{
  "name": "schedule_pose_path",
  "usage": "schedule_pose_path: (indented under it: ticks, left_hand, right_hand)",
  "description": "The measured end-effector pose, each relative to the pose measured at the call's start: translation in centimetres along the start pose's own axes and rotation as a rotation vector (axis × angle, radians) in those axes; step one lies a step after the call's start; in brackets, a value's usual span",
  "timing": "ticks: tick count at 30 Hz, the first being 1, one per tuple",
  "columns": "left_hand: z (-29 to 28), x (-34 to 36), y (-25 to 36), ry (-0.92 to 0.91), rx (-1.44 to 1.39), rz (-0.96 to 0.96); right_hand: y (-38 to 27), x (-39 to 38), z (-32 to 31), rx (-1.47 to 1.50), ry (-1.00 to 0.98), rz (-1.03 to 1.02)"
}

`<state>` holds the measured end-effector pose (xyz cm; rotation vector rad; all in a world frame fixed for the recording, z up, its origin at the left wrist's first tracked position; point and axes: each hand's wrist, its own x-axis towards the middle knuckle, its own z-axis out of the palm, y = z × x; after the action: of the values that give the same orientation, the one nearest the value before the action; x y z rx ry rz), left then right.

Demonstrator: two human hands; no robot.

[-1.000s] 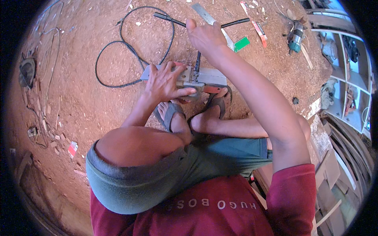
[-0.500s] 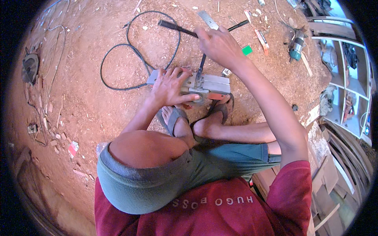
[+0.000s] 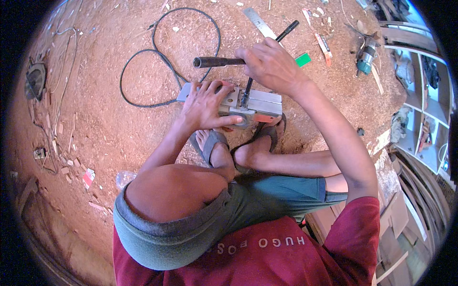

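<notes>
An upturned electric planer with a flat metal sole and red-orange body parts sits over my feet. My left hand holds down its left half, fingers spread across the sole and bent over the far side, thumb along the near side. My right hand is closed round the crossbar of a dark T-handle socket wrench. The wrench's shaft runs down to the slot in the middle of the sole. Its tip meets the planer there, but the fastener is too small to make out.
A looped black cable lies left of the planer. Beyond my right hand are a metal ruler, a green piece and a teal power tool. White shelves stand at right; a circular saw lies far left.
The wrench's crossbar has turned, its left end swinging toward me and its right end away. My right hand has shifted slightly right and nearer. My left hand stays on the planer.
</notes>
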<state>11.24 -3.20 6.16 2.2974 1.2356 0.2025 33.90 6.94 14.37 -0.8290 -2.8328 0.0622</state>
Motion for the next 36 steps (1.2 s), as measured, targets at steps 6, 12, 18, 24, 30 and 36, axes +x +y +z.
schedule_pose_path:
  ticks: [6,12,18,24,30,36]
  left_hand:
    - [0.4,0.0,0.0,0.099,-0.02,0.016]
    - [0.4,0.0,0.1,0.095,-0.038,0.015]
    - [0.5,0.1,-0.1,0.09,-0.012,0.016]
    - [0.3,0.1,0.0,0.072,-0.001,0.008]
    - [0.0,0.1,0.2,0.036,0.015,0.0]
    - [0.2,-0.1,0.0,0.056,0.028,0.013]
  right_hand:
    - [0.3,-0.2,0.5,0.037,0.058,-0.004]
    - [0.6,-0.5,0.8,0.066,0.079,-0.001]
    - [1.0,-0.5,0.7,0.171,0.107,-0.091]
    - [2.8,0.1,2.2,0.341,0.256,-0.249]
    - [1.8,0.3,1.5,0.055,0.066,0.038]
    - [0.1,0.7,0.4,-0.062,-0.098,0.154]
